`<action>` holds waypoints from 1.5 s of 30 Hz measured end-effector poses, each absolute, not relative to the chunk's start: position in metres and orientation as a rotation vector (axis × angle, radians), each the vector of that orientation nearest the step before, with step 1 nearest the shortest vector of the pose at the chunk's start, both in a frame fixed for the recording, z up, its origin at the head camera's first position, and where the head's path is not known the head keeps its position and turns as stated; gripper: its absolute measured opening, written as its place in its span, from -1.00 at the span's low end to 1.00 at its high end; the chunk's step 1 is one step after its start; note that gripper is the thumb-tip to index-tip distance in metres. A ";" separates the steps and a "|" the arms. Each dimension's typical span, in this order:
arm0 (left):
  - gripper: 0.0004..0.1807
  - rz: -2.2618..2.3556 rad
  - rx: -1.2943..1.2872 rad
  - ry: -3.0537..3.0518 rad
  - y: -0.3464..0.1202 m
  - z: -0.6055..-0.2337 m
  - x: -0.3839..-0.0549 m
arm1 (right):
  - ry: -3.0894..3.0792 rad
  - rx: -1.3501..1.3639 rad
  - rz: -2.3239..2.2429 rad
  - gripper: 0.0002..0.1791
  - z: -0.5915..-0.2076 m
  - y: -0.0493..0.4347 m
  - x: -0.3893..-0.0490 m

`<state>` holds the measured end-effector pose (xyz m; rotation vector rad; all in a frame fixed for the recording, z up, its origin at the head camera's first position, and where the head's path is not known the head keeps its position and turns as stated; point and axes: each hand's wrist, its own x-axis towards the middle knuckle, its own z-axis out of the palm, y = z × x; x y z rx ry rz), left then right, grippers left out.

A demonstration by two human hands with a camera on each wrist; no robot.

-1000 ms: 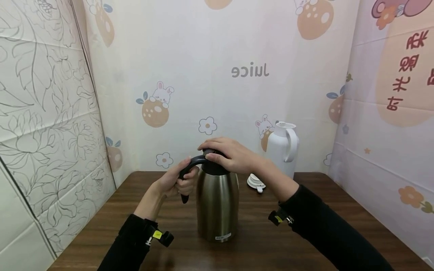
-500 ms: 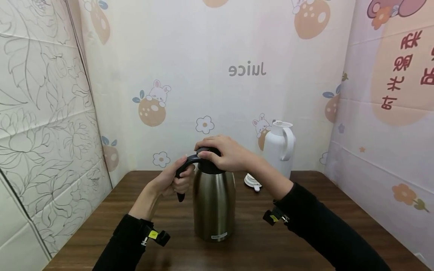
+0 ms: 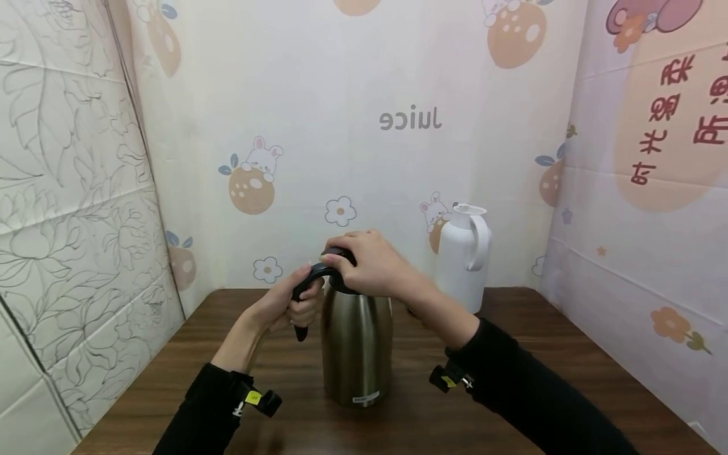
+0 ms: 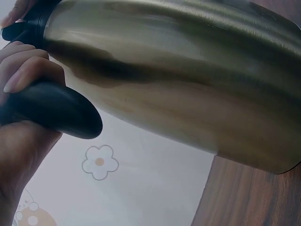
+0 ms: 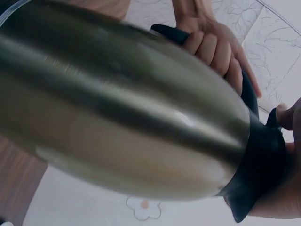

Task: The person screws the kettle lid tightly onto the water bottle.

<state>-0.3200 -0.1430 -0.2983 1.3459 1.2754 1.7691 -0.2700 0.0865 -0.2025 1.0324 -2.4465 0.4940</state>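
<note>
A brushed-metal, gold-toned vacuum jug (image 3: pixel 357 351) stands upright on the wooden table, with a black collar, lid and handle. My left hand (image 3: pixel 279 303) grips its curved black handle (image 3: pixel 301 291), thumb along the top. In the left wrist view the fingers wrap round the handle (image 4: pixel 61 110). My right hand (image 3: pixel 372 262) holds the black lid (image 3: pixel 341 254) from above, fingers over the far side and thumb on the near side, hiding most of it. The right wrist view shows my right thumb (image 5: pixel 284 117) at a small black tab by the collar (image 5: pixel 258 155).
A white jug (image 3: pixel 463 246) with a loop handle stands behind my right forearm, near the back edge of the wooden table (image 3: pixel 273 404). Patterned sheets (image 3: pixel 318 126) hang at the back and both sides.
The right hand has turned slightly on the lid, its wrist coming nearer and to the left. The white lid on the table is now hidden behind the forearm. The head view has shifted slightly.
</note>
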 end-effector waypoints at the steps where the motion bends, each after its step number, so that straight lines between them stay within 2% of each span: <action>1: -0.44 1.768 1.345 1.278 -0.143 -0.298 -0.320 | -2.453 1.001 0.494 -0.71 -0.202 0.085 -0.268; 8: -0.44 1.744 1.341 1.265 -0.141 -0.297 -0.319 | -2.481 0.845 0.480 -0.72 -0.202 0.075 -0.260; 21: -0.45 1.724 1.385 1.226 -0.141 -0.298 -0.318 | -2.504 0.610 0.358 -0.58 -0.205 0.060 -0.252; 32: -0.45 1.737 1.351 1.278 -0.141 -0.299 -0.316 | -2.468 0.442 0.374 -0.57 -0.214 0.050 -0.246; 38: -0.45 1.719 1.387 1.253 -0.144 -0.300 -0.317 | -2.502 0.480 0.369 -0.54 -0.212 0.050 -0.246; 45: -0.46 1.674 1.453 1.202 -0.142 -0.301 -0.319 | -2.532 0.556 0.416 -0.38 -0.214 0.063 -0.246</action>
